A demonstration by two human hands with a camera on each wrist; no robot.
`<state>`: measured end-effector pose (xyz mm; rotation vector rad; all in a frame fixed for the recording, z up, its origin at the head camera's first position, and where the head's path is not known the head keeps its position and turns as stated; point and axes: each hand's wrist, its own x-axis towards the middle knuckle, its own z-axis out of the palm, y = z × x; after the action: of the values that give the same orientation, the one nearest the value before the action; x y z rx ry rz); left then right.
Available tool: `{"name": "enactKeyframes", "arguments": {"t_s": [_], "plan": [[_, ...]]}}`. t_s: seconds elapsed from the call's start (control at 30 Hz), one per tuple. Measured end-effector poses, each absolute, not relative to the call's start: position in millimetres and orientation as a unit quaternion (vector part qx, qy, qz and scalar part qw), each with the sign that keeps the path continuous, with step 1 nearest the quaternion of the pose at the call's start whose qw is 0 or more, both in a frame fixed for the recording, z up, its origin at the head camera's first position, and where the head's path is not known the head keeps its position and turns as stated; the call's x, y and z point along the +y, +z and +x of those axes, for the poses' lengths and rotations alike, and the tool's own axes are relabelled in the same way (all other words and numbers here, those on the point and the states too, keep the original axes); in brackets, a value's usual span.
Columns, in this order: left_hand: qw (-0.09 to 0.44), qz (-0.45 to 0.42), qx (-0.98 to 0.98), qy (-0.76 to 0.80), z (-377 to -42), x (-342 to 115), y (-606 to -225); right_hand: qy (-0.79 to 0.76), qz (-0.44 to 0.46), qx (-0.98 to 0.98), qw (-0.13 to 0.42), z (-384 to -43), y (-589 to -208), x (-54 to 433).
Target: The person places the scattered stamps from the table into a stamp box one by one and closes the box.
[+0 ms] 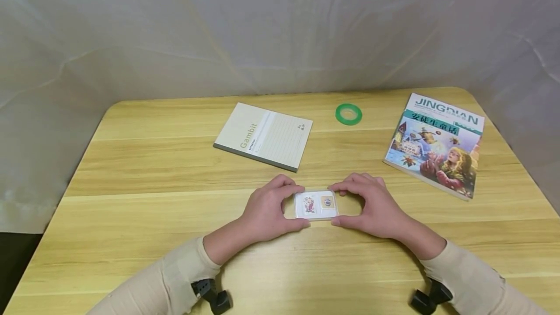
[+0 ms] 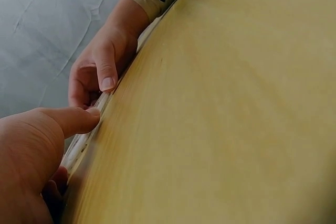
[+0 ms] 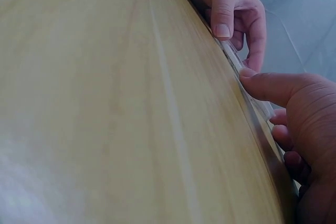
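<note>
A small clear rectangular case (image 1: 316, 205) with two little pictures on a white backing lies flat at the table's middle. My left hand (image 1: 268, 210) pinches its left end, thumb at the near edge and forefinger at the far edge. At the other end my right hand (image 1: 375, 206) grips it the same way. Both wrist views show the case edge-on, low against the wood: the left wrist view has the left hand (image 2: 31, 150) close and the right hand (image 2: 105, 59) beyond, and the right wrist view has the right hand (image 3: 304, 119) close.
A cream Gambit notebook (image 1: 267, 135) lies behind the case, to the left. A green tape roll (image 1: 348, 114) sits farther back, right of the notebook. On the right is a storybook (image 1: 435, 145) with a picture cover. A pale curtain (image 1: 280, 28) hangs behind the wooden table (image 1: 144, 169).
</note>
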<state>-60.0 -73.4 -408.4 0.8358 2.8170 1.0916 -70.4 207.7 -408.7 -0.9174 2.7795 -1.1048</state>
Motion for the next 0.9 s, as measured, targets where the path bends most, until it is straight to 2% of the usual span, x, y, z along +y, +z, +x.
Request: {"name": "enactKeyframes", "arguments": {"t_s": [0.33,0.6,0.9], "plan": [[0.016,0.267,0.898,0.348,-59.9,-74.4,-405.5,-0.353,-0.291,0.889,0.008,-70.8,-408.8,208.6],[0.048,0.274,0.871,0.405,-63.4,-79.9,-404.3,-0.359,-0.295,0.885,0.011,-70.8,-407.7,208.9],[0.048,0.284,0.877,0.384,-63.7,-80.1,-402.7,-0.358,-0.293,0.886,0.011,-71.0,-408.4,208.6]]}}
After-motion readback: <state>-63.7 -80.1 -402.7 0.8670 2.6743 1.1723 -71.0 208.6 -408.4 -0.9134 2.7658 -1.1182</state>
